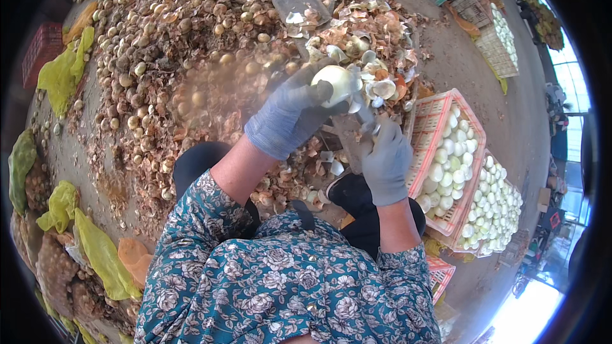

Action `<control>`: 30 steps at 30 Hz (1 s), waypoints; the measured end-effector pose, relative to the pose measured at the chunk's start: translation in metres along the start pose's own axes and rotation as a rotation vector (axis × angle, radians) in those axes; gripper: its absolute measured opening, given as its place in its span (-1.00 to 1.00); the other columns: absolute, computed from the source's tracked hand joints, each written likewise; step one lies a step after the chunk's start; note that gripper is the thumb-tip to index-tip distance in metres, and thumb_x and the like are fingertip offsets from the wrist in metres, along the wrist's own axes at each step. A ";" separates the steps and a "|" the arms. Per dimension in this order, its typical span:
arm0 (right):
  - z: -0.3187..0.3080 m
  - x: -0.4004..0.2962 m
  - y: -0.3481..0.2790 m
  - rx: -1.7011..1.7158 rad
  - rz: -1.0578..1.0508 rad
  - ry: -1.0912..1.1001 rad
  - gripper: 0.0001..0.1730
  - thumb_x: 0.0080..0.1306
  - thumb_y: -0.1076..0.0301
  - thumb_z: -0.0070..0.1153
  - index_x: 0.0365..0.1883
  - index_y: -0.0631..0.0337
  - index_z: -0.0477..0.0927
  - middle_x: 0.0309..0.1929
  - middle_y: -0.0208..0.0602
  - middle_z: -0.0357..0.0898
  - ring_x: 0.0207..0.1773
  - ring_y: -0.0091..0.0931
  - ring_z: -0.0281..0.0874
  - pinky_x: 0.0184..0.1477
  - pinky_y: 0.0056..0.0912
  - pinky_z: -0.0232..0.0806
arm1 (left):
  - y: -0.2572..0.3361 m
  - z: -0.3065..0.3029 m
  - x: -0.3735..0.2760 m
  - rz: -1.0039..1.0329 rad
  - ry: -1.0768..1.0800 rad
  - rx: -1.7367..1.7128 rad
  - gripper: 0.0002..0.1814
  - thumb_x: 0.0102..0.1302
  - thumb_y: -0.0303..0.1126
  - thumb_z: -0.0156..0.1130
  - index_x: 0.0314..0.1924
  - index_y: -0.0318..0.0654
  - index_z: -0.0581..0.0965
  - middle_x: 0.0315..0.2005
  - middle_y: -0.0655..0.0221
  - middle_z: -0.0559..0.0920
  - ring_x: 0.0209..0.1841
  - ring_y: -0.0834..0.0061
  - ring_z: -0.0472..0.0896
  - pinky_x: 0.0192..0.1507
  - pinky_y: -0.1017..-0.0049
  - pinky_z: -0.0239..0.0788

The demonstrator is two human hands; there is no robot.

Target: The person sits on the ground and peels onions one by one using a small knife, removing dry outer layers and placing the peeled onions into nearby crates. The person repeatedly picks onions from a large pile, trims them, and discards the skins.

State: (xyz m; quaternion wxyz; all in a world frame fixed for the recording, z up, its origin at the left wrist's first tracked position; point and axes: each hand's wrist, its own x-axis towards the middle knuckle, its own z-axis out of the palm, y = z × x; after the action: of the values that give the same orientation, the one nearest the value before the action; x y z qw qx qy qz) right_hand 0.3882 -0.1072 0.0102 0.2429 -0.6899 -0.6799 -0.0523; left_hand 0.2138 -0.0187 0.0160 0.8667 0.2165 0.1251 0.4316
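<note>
My left hand [291, 112], in a blue-grey knitted glove, grips a pale peeled onion [332, 81] in front of my knees. In a matching glove, my right hand [388, 160] is shut on a small knife [367, 118]. The knife is blurred, with its upper end close to the right side of the onion. Just beyond both hands rises a heap of onion skins and trimmings [377, 24], some pale and some brown. The heap partly hides whatever holds it.
A large pile of unpeeled onions [136, 67] and loose skins spreads left and ahead. At my right stand a red-and-white plastic crate [428, 114] of peeled onions and another full crate [492, 205]. Yellow-green mesh sacks [103, 258] lie at left. More crates [495, 48] stand farther right.
</note>
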 end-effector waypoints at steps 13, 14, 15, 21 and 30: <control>-0.072 0.034 -0.028 0.414 0.224 -0.558 -0.78 0.15 0.36 0.01 -0.33 0.35 0.38 -0.50 0.05 0.44 -0.37 -0.09 0.46 -0.29 -0.21 0.30 | 0.013 0.005 0.002 -0.019 0.179 0.821 -0.17 -0.11 -0.39 0.50 0.18 -0.34 0.31 -0.04 0.22 0.50 -0.03 0.40 0.53 0.04 0.46 0.42; -0.073 0.033 -0.028 0.414 0.224 -0.564 -0.77 0.15 0.35 0.01 -0.33 0.34 0.37 -0.49 0.07 0.44 -0.35 -0.06 0.45 -0.29 -0.18 0.30 | 0.013 0.006 0.002 -0.010 0.179 0.832 -0.17 -0.10 -0.37 0.50 0.18 -0.35 0.30 -0.04 0.21 0.50 -0.02 0.40 0.53 0.04 0.45 0.42; -0.073 0.031 -0.028 0.415 0.220 -0.569 -0.77 0.16 0.33 0.01 -0.34 0.34 0.37 -0.48 0.09 0.44 -0.34 -0.03 0.44 -0.29 -0.15 0.29 | 0.015 0.006 0.003 0.003 0.181 0.846 -0.17 -0.09 -0.35 0.50 0.18 -0.37 0.29 -0.04 0.20 0.50 -0.02 0.39 0.52 0.05 0.45 0.42; -0.061 -0.016 -0.007 0.309 0.271 -0.522 -0.75 0.15 0.33 0.05 -0.31 0.31 0.36 -0.50 0.05 0.45 -0.34 -0.05 0.47 -0.32 -0.09 0.29 | 0.011 -0.007 0.002 0.073 0.117 0.350 -0.16 -0.05 -0.21 0.46 0.16 -0.44 0.27 -0.07 0.17 0.49 -0.02 0.31 0.51 0.06 0.38 0.43; -0.037 0.002 -0.015 -0.083 -0.139 -0.193 -0.73 0.10 0.30 0.16 -0.34 0.19 0.36 -0.51 -0.19 0.40 -0.49 -0.26 0.45 -0.47 -0.24 0.27 | 0.007 0.000 0.000 0.023 0.088 0.217 -0.16 -0.06 -0.19 0.42 0.17 -0.41 0.25 -0.02 0.15 0.45 0.05 0.25 0.46 0.15 0.24 0.34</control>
State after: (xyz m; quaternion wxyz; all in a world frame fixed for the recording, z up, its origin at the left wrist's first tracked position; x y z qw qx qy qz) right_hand 0.3832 -0.1214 0.0475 0.1436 -0.6523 -0.7437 -0.0306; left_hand 0.2092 -0.0146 0.0193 0.8267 0.2916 0.2065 0.4346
